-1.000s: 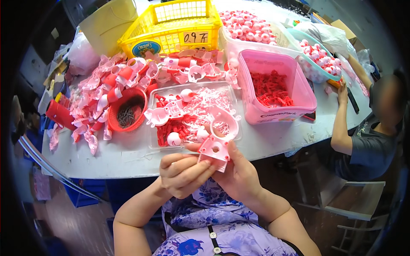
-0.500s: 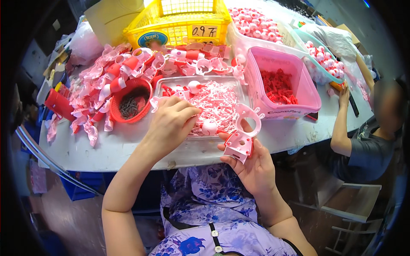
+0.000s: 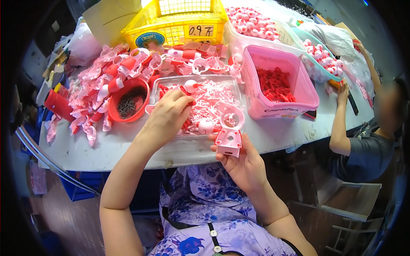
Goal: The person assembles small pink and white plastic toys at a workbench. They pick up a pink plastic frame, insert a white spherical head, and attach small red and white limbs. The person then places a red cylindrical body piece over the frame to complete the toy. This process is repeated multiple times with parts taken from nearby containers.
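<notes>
In my right hand (image 3: 245, 166), a pink plastic part (image 3: 229, 140) with an open ring at its top and red pieces on its lower body is held between thumb and fingers, just off the near edge of a clear tray (image 3: 237, 85). My left hand (image 3: 167, 114) is over the tray's left side with its fingertips pinched together. A speck of red shows at those fingertips, too small to name. Small pale pink pieces (image 3: 213, 96) and some red ones fill the tray. A white ball with a red part (image 3: 206, 126) lies at its front, and another (image 3: 191, 85) near its back.
Left of the tray stands a red basket (image 3: 114, 103) of dark screws, beside heaped pink parts (image 3: 92, 79). A pink tub (image 3: 277, 112) of red pieces is on the right. Behind are a yellow crate (image 3: 175, 34) and bins of balls (image 3: 252, 21). A co-worker (image 3: 363, 147) sits at right.
My right hand has moved a little left with the pink part, which has turned more upright. My left hand stays pinched over the tray, shifted slightly left.
</notes>
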A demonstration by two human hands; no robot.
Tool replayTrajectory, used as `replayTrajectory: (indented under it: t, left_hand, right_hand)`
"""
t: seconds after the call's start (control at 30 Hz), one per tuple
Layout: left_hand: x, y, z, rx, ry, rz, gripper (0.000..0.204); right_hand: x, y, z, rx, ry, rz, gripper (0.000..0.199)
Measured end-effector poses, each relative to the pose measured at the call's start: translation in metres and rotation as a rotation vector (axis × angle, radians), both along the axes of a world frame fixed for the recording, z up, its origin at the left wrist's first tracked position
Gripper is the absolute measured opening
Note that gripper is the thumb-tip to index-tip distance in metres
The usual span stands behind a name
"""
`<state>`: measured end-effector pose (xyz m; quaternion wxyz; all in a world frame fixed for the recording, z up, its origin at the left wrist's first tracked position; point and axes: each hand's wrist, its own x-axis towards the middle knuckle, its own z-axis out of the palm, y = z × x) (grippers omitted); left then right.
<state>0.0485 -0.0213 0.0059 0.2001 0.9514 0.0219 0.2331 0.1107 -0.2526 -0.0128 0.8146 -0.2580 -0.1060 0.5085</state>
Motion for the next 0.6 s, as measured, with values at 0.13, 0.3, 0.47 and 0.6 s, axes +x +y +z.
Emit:
replayTrajectory:
  t: [0.13,0.3,0.47,0.6]
  left_hand:
    - [-0.002,-0.008,0.010,-0.269,-0.032,0.019,0.021]
    - [-0.009,-0.021,0.024,-0.719,-0.029,-0.045,0.024]
    - [-0.024,-0.048,0.040,-1.102,0.025,-0.145,0.026]
    - [-0.022,-0.041,0.035,-1.237,0.115,-0.120,0.028]
  right_hand:
    - [0.001,0.005,0.002,-0.006,0.001,-0.015,0.047]
    - [0.000,0.007,0.005,-0.006,0.011,-0.006,0.046]
    - [-0.004,0.007,0.011,-0.045,0.063,-0.020,0.046]
    - [-0.004,0.006,0.013,-0.019,0.076,-0.015,0.045]
